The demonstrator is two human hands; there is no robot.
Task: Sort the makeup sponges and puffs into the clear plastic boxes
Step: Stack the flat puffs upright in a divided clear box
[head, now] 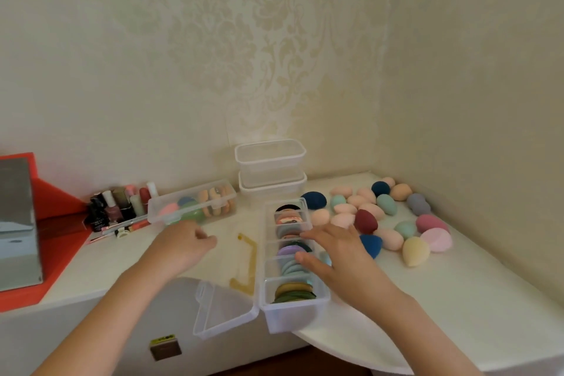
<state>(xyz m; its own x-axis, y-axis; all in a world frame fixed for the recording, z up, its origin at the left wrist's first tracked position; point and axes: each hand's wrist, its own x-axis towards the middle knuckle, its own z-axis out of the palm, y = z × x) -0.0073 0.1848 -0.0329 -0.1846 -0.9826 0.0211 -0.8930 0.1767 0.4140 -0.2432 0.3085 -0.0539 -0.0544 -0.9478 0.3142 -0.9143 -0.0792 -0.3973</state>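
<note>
Though the left grip (180, 246) is unreadable, the right grip (338, 256) hovers open above puffs (293, 291).

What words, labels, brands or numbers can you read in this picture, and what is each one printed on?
No text here can be read.
Green tag on the white cabinet front: dark marks, too blurred to read.
Dark nail polish bottle: pale print, too small to read.
</note>
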